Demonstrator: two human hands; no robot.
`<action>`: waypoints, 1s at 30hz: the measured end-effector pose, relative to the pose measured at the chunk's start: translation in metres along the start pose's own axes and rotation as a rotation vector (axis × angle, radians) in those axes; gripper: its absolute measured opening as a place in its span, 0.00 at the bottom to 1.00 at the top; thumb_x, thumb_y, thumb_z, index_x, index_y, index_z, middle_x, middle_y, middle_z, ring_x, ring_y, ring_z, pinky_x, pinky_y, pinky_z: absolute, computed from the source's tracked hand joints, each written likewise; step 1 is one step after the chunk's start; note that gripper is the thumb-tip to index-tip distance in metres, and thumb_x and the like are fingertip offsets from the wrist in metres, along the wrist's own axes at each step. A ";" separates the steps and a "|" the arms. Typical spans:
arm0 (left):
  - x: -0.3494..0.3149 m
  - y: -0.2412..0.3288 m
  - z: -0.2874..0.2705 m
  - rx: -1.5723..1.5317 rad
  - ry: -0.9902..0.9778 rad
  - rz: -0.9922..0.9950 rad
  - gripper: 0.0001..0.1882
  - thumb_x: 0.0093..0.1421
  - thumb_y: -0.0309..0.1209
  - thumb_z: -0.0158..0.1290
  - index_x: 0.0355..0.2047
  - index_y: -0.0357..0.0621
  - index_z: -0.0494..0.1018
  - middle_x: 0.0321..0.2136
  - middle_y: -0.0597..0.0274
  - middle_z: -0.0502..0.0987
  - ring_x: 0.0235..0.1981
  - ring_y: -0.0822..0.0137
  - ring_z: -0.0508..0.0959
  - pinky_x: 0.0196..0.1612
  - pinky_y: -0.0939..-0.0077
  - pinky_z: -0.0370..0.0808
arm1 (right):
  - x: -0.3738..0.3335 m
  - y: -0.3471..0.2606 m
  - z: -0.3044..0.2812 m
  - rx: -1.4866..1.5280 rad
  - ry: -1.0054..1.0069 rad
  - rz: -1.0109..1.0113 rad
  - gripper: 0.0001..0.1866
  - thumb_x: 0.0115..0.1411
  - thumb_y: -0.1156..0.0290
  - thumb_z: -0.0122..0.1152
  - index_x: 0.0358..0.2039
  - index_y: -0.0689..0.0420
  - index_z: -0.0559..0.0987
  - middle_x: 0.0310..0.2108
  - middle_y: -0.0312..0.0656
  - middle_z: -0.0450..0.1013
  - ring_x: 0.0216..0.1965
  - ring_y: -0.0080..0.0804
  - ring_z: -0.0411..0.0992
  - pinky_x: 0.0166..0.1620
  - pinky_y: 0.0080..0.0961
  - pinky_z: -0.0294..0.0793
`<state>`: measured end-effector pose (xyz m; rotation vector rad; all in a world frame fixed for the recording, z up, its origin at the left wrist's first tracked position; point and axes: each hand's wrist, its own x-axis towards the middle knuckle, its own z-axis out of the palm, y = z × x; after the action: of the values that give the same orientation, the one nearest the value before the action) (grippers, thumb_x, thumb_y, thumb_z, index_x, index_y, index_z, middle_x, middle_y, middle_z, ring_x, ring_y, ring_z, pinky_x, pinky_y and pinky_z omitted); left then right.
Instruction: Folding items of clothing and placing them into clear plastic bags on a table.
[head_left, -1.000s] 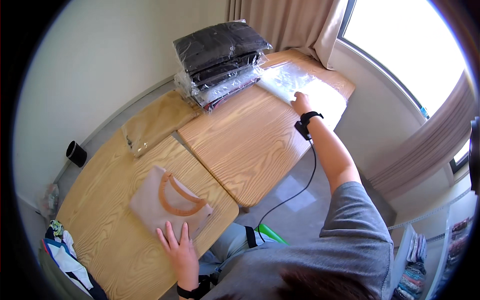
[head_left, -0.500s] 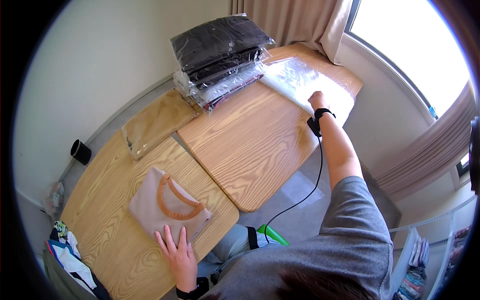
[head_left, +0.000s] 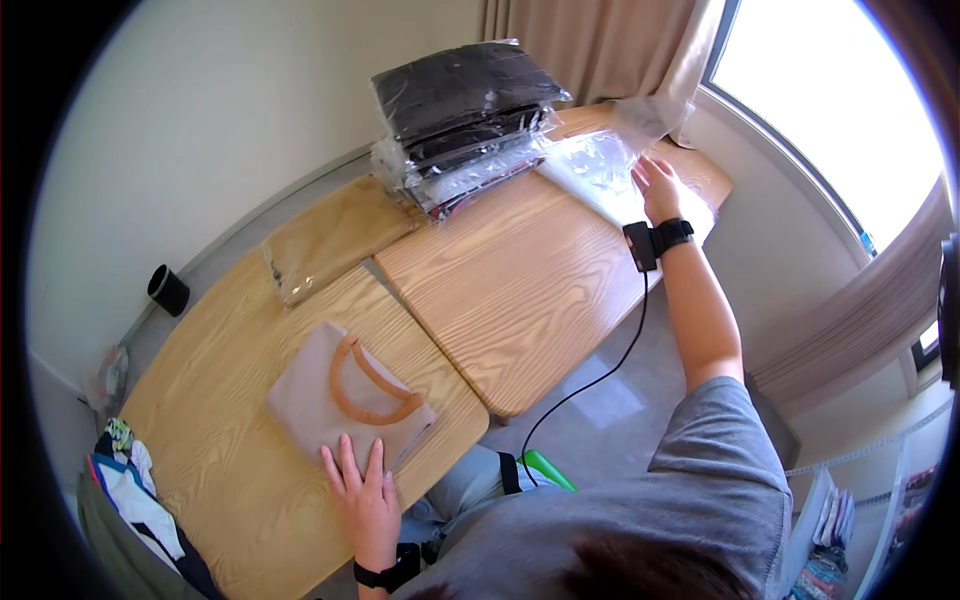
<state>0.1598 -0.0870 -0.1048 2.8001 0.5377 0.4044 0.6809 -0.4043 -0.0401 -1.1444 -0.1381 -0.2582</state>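
On the near left of the table lies a folded beige-pink garment [head_left: 318, 385] with an orange-brown ribbed neckline. My left hand [head_left: 365, 500] rests flat at its near edge, fingers spread and touching the cloth. Far to the right, my outstretched right hand [head_left: 660, 190] is at a pile of clear plastic bags [head_left: 590, 170], its fingers bent round the edge of a clear plastic bag [head_left: 650, 122]. Part of that bag stands up from the pile beyond the hand, blurred. The fingertips are partly hidden by the hand.
A stack of bagged dark garments [head_left: 465, 95] stands at the back of the table, beside a bagged tan garment [head_left: 340, 235]. A gap divides the two tabletops. A black cable [head_left: 625, 370] hangs from my right wrist. Clothes [head_left: 140, 520] lie at the lower left.
A plastic bag has come partly up off the pile at my right hand, whose fingers have turned. My left hand stays on the garment. The whole view has shifted slightly.
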 end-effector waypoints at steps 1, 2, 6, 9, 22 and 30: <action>0.000 0.001 -0.001 0.004 -0.001 -0.020 0.24 0.54 0.26 0.52 0.53 0.49 0.69 0.61 0.47 0.55 0.63 0.38 0.48 0.61 0.50 0.53 | -0.024 -0.019 0.026 -0.113 -0.069 -0.038 0.08 0.56 0.72 0.60 0.34 0.60 0.74 0.46 0.44 0.70 0.49 0.30 0.67 0.52 0.27 0.65; 0.002 0.002 -0.003 -0.045 0.014 0.004 0.24 0.54 0.27 0.52 0.53 0.50 0.68 0.61 0.47 0.55 0.63 0.39 0.48 0.62 0.51 0.52 | -0.048 -0.034 0.048 -0.259 -0.192 -0.223 0.07 0.56 0.70 0.60 0.31 0.61 0.76 0.61 0.48 0.58 0.56 0.32 0.62 0.57 0.26 0.58; 0.004 -0.009 -0.006 -0.193 0.032 0.105 0.26 0.55 0.30 0.52 0.56 0.49 0.65 0.61 0.48 0.55 0.63 0.39 0.49 0.62 0.52 0.51 | -0.173 -0.079 0.139 -0.250 -0.651 -0.264 0.04 0.60 0.69 0.55 0.30 0.55 0.75 0.68 0.43 0.44 0.68 0.37 0.41 0.64 0.32 0.40; -0.005 -0.022 -0.009 -0.506 0.043 0.060 0.27 0.58 0.30 0.50 0.59 0.45 0.60 0.62 0.49 0.55 0.64 0.44 0.50 0.63 0.54 0.49 | -0.258 -0.070 0.185 -0.166 -0.898 -0.119 0.04 0.57 0.71 0.58 0.32 0.57 0.77 0.67 0.46 0.47 0.63 0.37 0.54 0.61 0.32 0.53; -0.067 -0.070 -0.062 -0.463 0.548 -0.259 0.19 0.64 0.31 0.44 0.55 0.42 0.65 0.65 0.45 0.45 0.64 0.54 0.53 0.58 0.67 0.59 | -0.519 0.034 0.264 -0.158 -1.716 0.139 0.19 0.53 0.69 0.56 0.47 0.56 0.75 0.57 0.55 0.62 0.56 0.49 0.63 0.57 0.33 0.62; -0.086 -0.128 -0.048 -0.470 0.588 -0.615 0.26 0.57 0.27 0.53 0.57 0.44 0.63 0.63 0.43 0.49 0.64 0.51 0.51 0.62 0.61 0.53 | -0.402 0.004 0.259 -0.770 -1.467 0.346 0.22 0.50 0.67 0.63 0.47 0.57 0.74 0.42 0.44 0.73 0.44 0.27 0.71 0.46 0.23 0.70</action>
<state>0.0264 0.0039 -0.1180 1.9136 1.1920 1.0467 0.3015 -0.1138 -0.0340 -1.8956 -1.1913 0.9733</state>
